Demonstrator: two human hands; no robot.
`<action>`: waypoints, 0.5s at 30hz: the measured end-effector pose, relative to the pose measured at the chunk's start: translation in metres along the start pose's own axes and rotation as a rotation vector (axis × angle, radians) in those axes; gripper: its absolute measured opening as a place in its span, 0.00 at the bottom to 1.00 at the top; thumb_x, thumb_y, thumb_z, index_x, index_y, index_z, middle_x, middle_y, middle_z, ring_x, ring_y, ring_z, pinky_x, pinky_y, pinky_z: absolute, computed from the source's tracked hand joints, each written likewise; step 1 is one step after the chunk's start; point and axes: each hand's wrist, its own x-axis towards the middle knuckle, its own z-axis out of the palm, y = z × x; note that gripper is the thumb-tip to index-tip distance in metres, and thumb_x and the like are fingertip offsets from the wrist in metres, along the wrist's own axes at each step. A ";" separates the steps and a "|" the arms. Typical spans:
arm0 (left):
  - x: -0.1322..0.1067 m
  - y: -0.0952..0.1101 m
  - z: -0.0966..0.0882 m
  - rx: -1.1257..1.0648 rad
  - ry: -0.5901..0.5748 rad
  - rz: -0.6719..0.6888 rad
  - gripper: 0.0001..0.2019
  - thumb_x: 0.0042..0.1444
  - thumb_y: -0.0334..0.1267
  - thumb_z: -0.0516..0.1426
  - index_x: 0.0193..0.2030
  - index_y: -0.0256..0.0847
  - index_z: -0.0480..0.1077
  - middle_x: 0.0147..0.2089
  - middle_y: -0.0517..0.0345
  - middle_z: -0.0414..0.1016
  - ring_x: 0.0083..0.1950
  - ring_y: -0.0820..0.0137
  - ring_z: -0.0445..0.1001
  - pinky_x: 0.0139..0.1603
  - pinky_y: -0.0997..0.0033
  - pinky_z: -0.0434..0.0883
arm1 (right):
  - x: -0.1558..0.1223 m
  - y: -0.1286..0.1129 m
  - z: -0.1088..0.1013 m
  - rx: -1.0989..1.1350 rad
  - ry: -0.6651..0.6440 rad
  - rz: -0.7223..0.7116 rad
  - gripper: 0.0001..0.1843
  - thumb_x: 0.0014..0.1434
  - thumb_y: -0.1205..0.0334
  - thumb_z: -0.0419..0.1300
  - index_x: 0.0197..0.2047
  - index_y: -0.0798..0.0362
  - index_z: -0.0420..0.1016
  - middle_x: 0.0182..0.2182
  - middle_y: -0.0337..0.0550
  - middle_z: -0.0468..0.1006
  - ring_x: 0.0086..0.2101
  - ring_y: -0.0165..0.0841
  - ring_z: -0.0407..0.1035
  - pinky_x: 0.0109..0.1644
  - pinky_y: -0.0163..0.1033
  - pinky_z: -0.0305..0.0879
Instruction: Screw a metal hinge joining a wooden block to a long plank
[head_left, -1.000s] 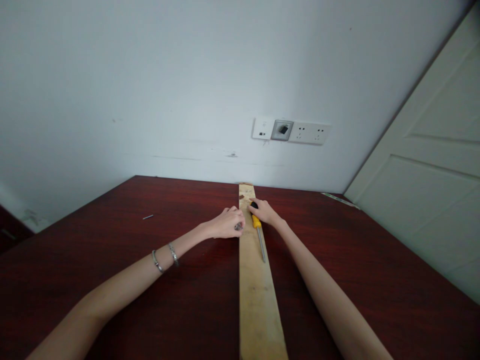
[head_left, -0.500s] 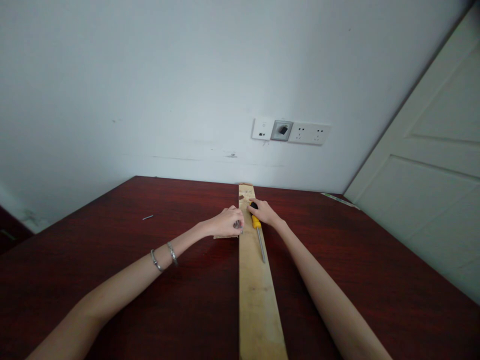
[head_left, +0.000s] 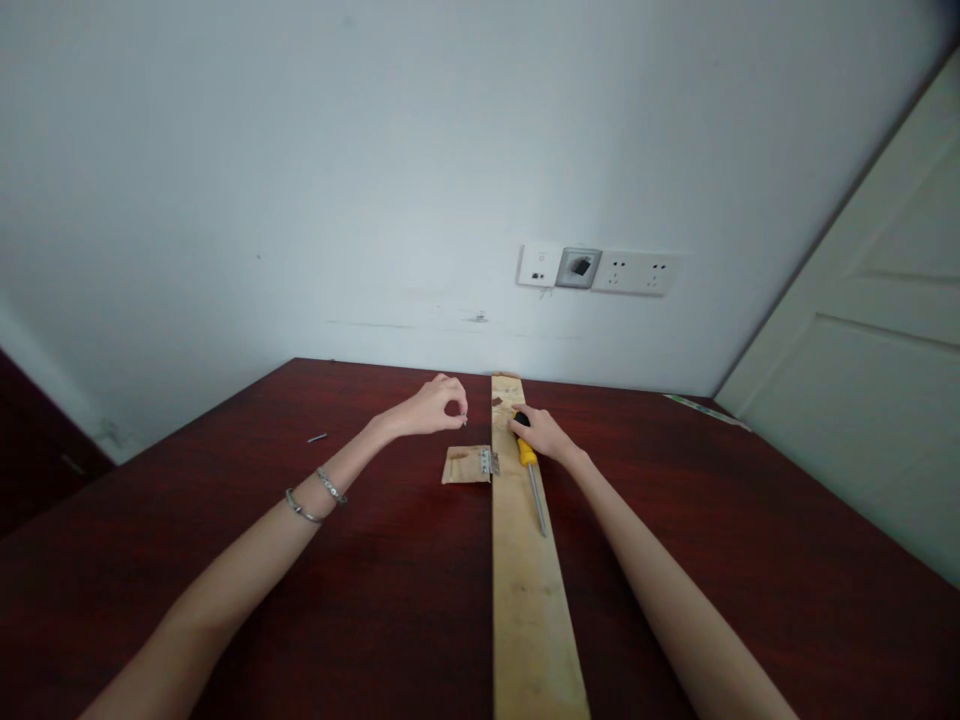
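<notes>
My left hand [head_left: 437, 406] hovers over the table left of the long wooden plank [head_left: 529, 600], thumb and forefinger pinched. A tiny shiny thing, too small to name, shows at the fingertips. Below it, a small wooden board [head_left: 463, 466] lies flat against the plank's left edge. A metal hinge [head_left: 486, 461] bridges the two pieces. On the plank, my right hand [head_left: 549, 436] has its fingers around the black end of a yellow-handled screwdriver [head_left: 528, 454]. The screwdriver's metal shaft points toward me along the wood.
A thin metal rod-like piece [head_left: 317, 437] lies on the dark red table [head_left: 360, 620] at the left. Behind the table is a white wall with sockets [head_left: 634, 273]. A pale strip [head_left: 707, 412] lies at the far right edge, near a white panelled door [head_left: 885, 350].
My left hand has lifted off the hinge and moved left and away from me, uncovering the small board and hinge. My right hand stays at the screwdriver. The whole view has shifted slightly.
</notes>
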 end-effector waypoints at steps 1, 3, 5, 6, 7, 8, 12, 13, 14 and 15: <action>-0.004 -0.010 -0.008 0.042 0.007 -0.034 0.04 0.53 0.36 0.57 0.32 0.38 0.70 0.43 0.54 0.69 0.49 0.64 0.63 0.54 0.65 0.59 | 0.000 0.000 0.001 0.000 0.000 0.001 0.27 0.60 0.54 0.52 0.60 0.58 0.67 0.54 0.55 0.74 0.52 0.43 0.69 0.54 0.40 0.62; -0.016 -0.035 -0.022 0.175 0.005 -0.126 0.04 0.52 0.36 0.56 0.32 0.39 0.70 0.44 0.53 0.69 0.50 0.62 0.62 0.55 0.62 0.58 | 0.000 0.001 0.002 0.000 0.000 0.001 0.26 0.60 0.54 0.52 0.59 0.57 0.67 0.52 0.54 0.75 0.51 0.43 0.70 0.53 0.40 0.62; -0.031 -0.064 -0.034 0.317 -0.043 -0.234 0.04 0.52 0.36 0.56 0.33 0.38 0.71 0.46 0.50 0.68 0.52 0.60 0.60 0.55 0.59 0.57 | 0.000 0.001 0.002 -0.001 0.001 0.003 0.26 0.60 0.55 0.52 0.58 0.57 0.68 0.51 0.54 0.76 0.50 0.43 0.71 0.53 0.40 0.62; -0.039 -0.078 -0.039 0.374 -0.079 -0.290 0.04 0.51 0.36 0.56 0.32 0.38 0.71 0.46 0.49 0.68 0.53 0.59 0.60 0.56 0.58 0.57 | 0.001 0.001 0.003 -0.002 0.002 0.006 0.25 0.60 0.55 0.53 0.58 0.57 0.68 0.51 0.54 0.76 0.50 0.43 0.71 0.53 0.40 0.62; -0.048 -0.092 -0.043 0.423 -0.117 -0.345 0.04 0.51 0.35 0.56 0.31 0.38 0.72 0.47 0.48 0.67 0.53 0.58 0.59 0.56 0.56 0.57 | 0.001 0.001 0.003 -0.003 0.003 0.008 0.25 0.60 0.55 0.53 0.58 0.57 0.68 0.50 0.54 0.76 0.50 0.44 0.71 0.52 0.40 0.62; -0.058 -0.105 -0.048 0.461 -0.163 -0.400 0.04 0.50 0.35 0.56 0.31 0.37 0.72 0.46 0.47 0.68 0.53 0.56 0.59 0.56 0.53 0.57 | 0.001 0.000 0.004 -0.005 0.003 0.010 0.25 0.60 0.55 0.53 0.58 0.56 0.68 0.50 0.54 0.76 0.50 0.44 0.71 0.52 0.40 0.62; -0.093 -0.143 -0.061 0.532 -0.370 -0.600 0.04 0.47 0.31 0.56 0.31 0.36 0.72 0.47 0.44 0.67 0.55 0.51 0.58 0.54 0.44 0.58 | 0.001 -0.001 0.005 -0.019 0.002 0.016 0.25 0.59 0.55 0.53 0.57 0.56 0.69 0.49 0.55 0.77 0.49 0.46 0.71 0.51 0.42 0.62; -0.101 -0.148 -0.062 0.540 -0.406 -0.637 0.04 0.47 0.30 0.56 0.31 0.36 0.72 0.47 0.44 0.67 0.55 0.51 0.58 0.54 0.42 0.58 | 0.001 -0.001 0.005 -0.024 0.001 0.017 0.25 0.59 0.55 0.53 0.57 0.56 0.69 0.48 0.55 0.77 0.49 0.46 0.72 0.51 0.42 0.63; -0.107 -0.153 -0.063 0.543 -0.435 -0.666 0.04 0.46 0.30 0.57 0.31 0.36 0.72 0.47 0.44 0.67 0.55 0.50 0.58 0.54 0.40 0.57 | 0.001 -0.001 0.005 -0.029 0.000 0.017 0.25 0.60 0.55 0.53 0.57 0.56 0.69 0.48 0.56 0.78 0.48 0.46 0.72 0.50 0.42 0.63; -0.113 -0.156 -0.064 0.542 -0.454 -0.688 0.04 0.46 0.30 0.57 0.30 0.36 0.72 0.48 0.43 0.67 0.55 0.49 0.58 0.54 0.38 0.57 | 0.001 -0.001 0.005 -0.034 -0.001 0.016 0.24 0.60 0.55 0.52 0.57 0.56 0.69 0.48 0.56 0.78 0.48 0.46 0.72 0.50 0.42 0.63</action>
